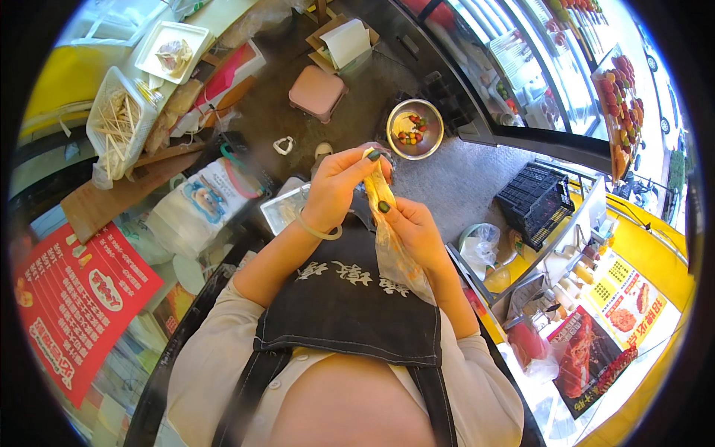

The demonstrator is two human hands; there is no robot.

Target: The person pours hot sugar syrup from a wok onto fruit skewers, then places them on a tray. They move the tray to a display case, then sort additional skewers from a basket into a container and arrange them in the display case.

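A long, slim yellow item, perhaps food, stands partly inside a clear plastic bag that hangs down over the black apron. At its upper end, the thumb and fingers of my left hand pinch it. Lower down, my right hand grips the item through the bag, thumb on top. Exactly what the yellow item is, I cannot tell. Beyond my hands a steel bowl on the floor holds red, green and orange small fruits.
A pink stool stands ahead. Black plastic crates are at the right, near a bin with a plastic bag. A white basket of wooden sticks and a white tray lie at the left. Skewered fruit stands beyond the glass case.
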